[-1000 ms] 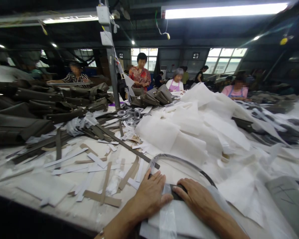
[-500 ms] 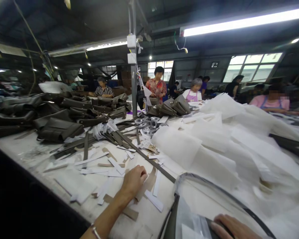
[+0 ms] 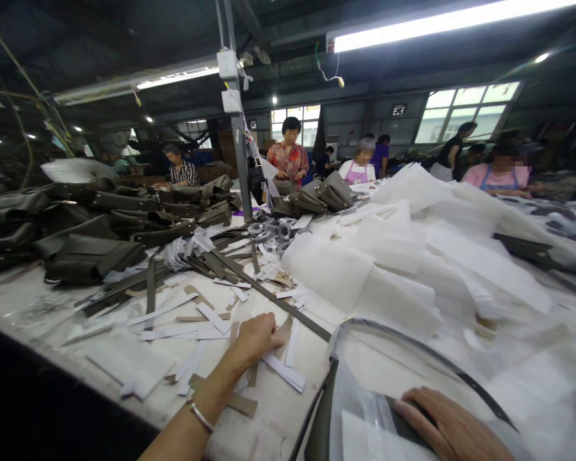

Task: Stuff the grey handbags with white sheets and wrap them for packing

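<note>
Over the scattered strips, my left hand (image 3: 255, 337) has its fingers curled down; what is in them is hidden. A brown strip (image 3: 284, 331) and a white paper strip (image 3: 288, 374) lie right beside its fingers. At the lower right, my right hand (image 3: 444, 419) rests on a dark grey-green bag (image 3: 320, 416), fingers stretched out and lying flat on it. Clear plastic and white sheeting (image 3: 360, 410) cover part of the bag. Its long strap (image 3: 413, 342), wrapped in film, loops up behind my right hand.
A large heap of white sheets (image 3: 403, 256) covers the right side. Dark bags (image 3: 91, 256) are piled at the left, with loose straps (image 3: 225, 266) and rolls (image 3: 285, 227) mid-table. A metal post (image 3: 240, 147) stands behind. Several people work across the room.
The view has swung slightly right, so the background sits further left. My left hand stays curled among the strips, and my right hand remains on the bag, showing more fully now.
</note>
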`<action>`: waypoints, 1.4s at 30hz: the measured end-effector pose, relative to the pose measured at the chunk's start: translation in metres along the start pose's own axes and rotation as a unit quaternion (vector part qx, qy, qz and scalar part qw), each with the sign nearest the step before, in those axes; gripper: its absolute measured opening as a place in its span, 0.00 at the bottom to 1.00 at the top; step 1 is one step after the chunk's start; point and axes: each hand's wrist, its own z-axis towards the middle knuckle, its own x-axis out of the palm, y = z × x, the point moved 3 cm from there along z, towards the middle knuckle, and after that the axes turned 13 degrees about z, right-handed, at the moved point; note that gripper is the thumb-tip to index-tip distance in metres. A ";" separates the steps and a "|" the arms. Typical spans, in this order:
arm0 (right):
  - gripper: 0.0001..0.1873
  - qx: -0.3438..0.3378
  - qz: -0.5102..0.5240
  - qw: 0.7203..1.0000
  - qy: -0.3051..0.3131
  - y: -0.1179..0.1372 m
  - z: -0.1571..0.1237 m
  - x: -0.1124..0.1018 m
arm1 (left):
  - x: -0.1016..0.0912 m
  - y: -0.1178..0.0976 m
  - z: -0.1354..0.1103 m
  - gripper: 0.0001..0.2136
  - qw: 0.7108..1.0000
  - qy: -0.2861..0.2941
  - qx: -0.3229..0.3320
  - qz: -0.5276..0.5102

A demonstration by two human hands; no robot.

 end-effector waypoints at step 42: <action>0.24 0.101 0.545 0.766 -0.326 0.101 0.020 -0.055 | -0.021 -0.134 -0.076 0.29 0.792 0.189 0.241 -0.527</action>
